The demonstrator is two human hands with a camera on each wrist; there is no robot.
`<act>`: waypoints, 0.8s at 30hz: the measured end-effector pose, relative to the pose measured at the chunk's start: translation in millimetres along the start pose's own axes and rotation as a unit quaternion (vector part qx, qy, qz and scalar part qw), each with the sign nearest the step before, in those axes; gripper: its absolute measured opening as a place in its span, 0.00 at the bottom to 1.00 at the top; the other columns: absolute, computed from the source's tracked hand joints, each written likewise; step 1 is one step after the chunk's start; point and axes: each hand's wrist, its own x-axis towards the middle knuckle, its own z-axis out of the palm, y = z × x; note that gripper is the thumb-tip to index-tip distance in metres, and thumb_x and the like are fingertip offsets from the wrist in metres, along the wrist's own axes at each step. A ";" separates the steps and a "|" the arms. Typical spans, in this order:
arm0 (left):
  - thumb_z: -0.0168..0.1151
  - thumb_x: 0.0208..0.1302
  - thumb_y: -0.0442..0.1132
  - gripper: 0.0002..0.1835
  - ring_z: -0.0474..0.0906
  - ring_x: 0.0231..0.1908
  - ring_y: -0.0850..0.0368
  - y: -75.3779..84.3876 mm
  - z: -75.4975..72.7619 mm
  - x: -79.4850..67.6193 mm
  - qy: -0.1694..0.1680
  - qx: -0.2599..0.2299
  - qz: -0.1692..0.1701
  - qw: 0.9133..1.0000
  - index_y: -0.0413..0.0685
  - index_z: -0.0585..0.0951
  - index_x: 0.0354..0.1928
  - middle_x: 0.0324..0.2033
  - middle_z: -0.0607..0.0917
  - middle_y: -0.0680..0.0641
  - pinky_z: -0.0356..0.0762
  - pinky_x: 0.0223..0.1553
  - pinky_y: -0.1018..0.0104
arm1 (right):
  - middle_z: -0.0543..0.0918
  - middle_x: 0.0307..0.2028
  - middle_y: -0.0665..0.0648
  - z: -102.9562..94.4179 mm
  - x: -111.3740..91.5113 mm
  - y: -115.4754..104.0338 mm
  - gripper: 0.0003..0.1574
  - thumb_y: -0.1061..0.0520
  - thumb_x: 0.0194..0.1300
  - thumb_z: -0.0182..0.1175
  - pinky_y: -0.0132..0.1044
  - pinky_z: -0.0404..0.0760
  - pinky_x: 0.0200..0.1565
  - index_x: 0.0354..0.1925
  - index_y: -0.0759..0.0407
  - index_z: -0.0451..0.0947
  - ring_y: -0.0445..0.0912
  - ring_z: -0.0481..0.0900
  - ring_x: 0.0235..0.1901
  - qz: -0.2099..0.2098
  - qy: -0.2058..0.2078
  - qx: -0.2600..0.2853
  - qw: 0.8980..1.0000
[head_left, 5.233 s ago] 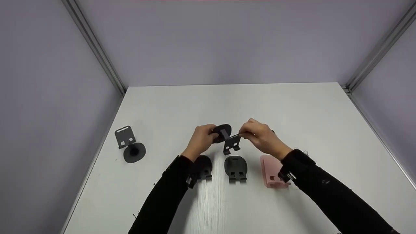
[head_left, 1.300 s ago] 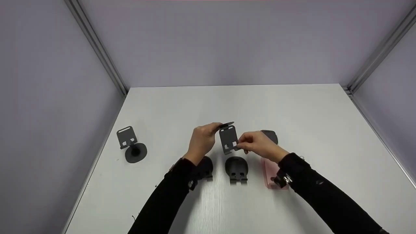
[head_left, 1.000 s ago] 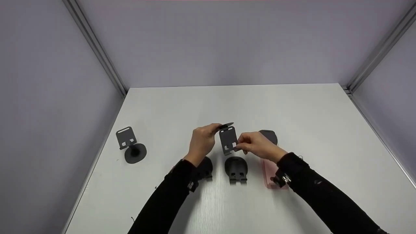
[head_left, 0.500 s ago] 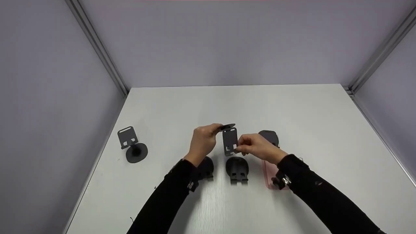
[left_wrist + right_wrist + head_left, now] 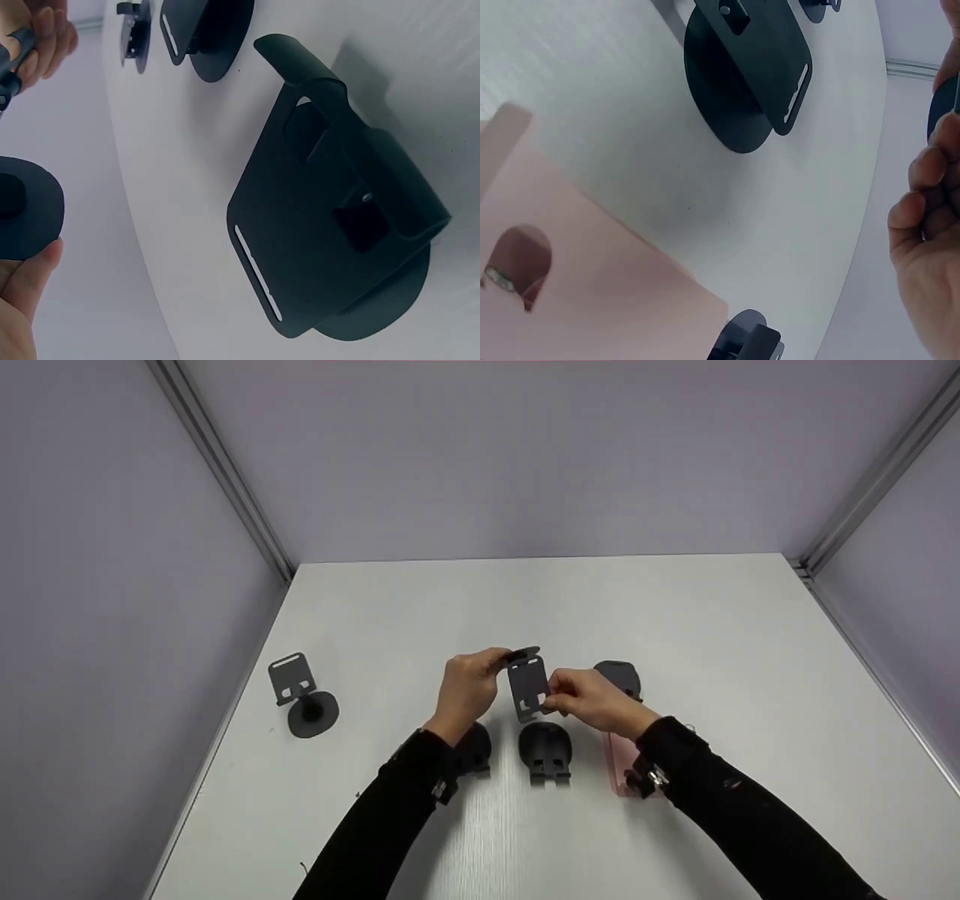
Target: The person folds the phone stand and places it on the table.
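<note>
A dark grey folding phone stand (image 5: pixel 527 684) is held up over the table, its slotted plate facing the head camera and its round base tipped almost edge-on above. My left hand (image 5: pixel 466 690) grips the rim of that base, with the thumb laid along it in the left wrist view, where the round base (image 5: pixel 37 217) shows its face. The fingers of my right hand (image 5: pixel 596 701) pinch the plate's lower right corner by the hooked lip, partly covering it. In the right wrist view the fingers of my right hand (image 5: pixel 930 217) are curled, and the stand is mostly out of frame.
On the white table (image 5: pixel 420 607), a dark stand (image 5: pixel 313 714) stands unfolded at far left. Near me are a dark stand (image 5: pixel 472 750) partly behind my left sleeve, another (image 5: pixel 545 750) below the held one, and a pink stand (image 5: pixel 621 757). One more dark stand (image 5: pixel 620 676) is behind my right hand.
Since the oldest frame, the held stand has turned so its plate faces up and its base is edge-on. My right hand has lowered to the lip end. Over the last second it barely moves.
</note>
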 end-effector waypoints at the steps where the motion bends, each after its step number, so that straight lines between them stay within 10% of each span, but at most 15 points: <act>1: 0.64 0.68 0.30 0.06 0.89 0.31 0.53 -0.2 -0.2 -0.1 0.000 0.000 -0.002 1.000 0.42 0.89 0.39 0.33 0.92 0.47 0.85 0.33 0.59 | 0.86 0.30 0.53 0.5 0.3 -0.7 0.08 0.59 0.71 0.64 0.33 0.73 0.32 0.35 0.60 0.77 0.46 0.77 0.30 -0.002 0.002 -0.002 1.000; 16: 0.66 0.64 0.28 0.06 0.88 0.29 0.51 2.4 -3.2 2.8 -0.029 -0.039 -0.058 0.997 0.41 0.89 0.39 0.31 0.91 0.45 0.84 0.33 0.56 | 0.88 0.32 0.60 5.7 4.1 3.7 0.07 0.59 0.71 0.64 0.32 0.73 0.31 0.35 0.59 0.77 0.42 0.76 0.28 -0.038 0.027 -0.064 0.997; 24: 0.65 0.67 0.28 0.05 0.86 0.26 0.55 9.0 -5.7 7.4 -0.083 -0.156 -0.159 0.971 0.37 0.88 0.39 0.30 0.90 0.43 0.82 0.29 0.67 | 0.88 0.33 0.54 10.9 3.7 9.3 0.06 0.60 0.71 0.64 0.32 0.75 0.32 0.35 0.58 0.77 0.41 0.78 0.29 -0.070 0.060 -0.074 0.993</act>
